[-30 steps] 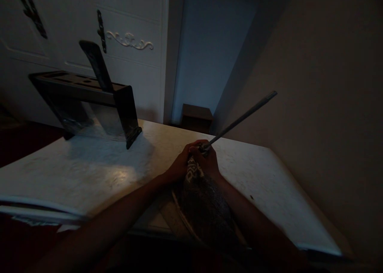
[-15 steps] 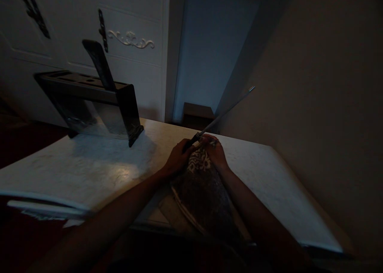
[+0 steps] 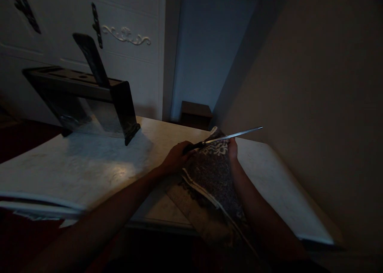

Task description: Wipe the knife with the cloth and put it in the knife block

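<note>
My left hand (image 3: 176,158) is closed around the black handle of a honing steel (image 3: 233,136), whose thin metal rod points right and slightly up. A dark brown cloth (image 3: 217,177) with a pale pattern and pale edging lies under the rod and hangs over the table's near edge. At the cloth's right side my right hand (image 3: 233,148) grips its upper part, close to the rod. Most of the right hand's fingers are hidden behind cloth and rod.
A knife block (image 3: 89,99) with clear sides and one black handle sticking out stands at the left of the pale table (image 3: 149,141). Behind it is a white cabinet (image 3: 134,73). A brown wall (image 3: 314,105) rises along the right, and a small dark box-shaped piece (image 3: 196,110) sits beyond the table.
The honing steel has swung down from a steep slant to nearly level. My right hand has moved right, away from the handle, and the cloth has spread out under the rod.
</note>
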Motion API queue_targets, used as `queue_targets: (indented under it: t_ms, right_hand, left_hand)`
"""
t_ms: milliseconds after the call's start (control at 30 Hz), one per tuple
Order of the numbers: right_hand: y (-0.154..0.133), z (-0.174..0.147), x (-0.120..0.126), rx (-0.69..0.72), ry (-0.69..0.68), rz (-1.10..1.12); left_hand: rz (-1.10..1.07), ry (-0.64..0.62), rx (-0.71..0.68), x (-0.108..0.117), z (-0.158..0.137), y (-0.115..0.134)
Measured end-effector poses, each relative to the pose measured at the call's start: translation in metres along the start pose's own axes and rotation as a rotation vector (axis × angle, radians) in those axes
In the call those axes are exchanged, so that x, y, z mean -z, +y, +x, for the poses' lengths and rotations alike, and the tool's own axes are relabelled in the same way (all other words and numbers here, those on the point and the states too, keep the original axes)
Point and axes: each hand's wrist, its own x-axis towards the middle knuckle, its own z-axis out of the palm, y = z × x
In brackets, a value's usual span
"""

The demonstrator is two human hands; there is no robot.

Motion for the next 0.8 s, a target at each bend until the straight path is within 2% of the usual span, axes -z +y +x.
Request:
queue_targets:
  t_ms: [167,333,533,667,733,800]
  right_hand:
    - [0.003,-0.017,-0.028,-0.092,-0.098,0.292]
    - [-0.004,-0.018,-0.021,-0.061,-0.179,0.417]
    - [-0.022,-0.005,0.007,0.021,-0.048,0.496]
    - [-0.032,0.003,0.025,0.1,0.076,0.502]
    - [-0.034,0.008,0.033,0.117,0.136,0.487]
    - [-0.034,0.011,0.04,0.104,0.165,0.467]
  left_hand:
    - [0.106,-0.016,0.059,-0.001,-0.001,0.002]
    - [0.202,-0.066,0.024,-0.006,-0.001,0.008]
    - [0.367,-0.086,-0.002,0.001,0.0,0.011]
    - [0.482,0.046,0.014,0.022,0.0,0.0]
    - [0.458,0.094,-0.013,0.033,0.0,-0.006]
    - [0.363,0.08,-0.051,0.041,-0.001,-0.008]
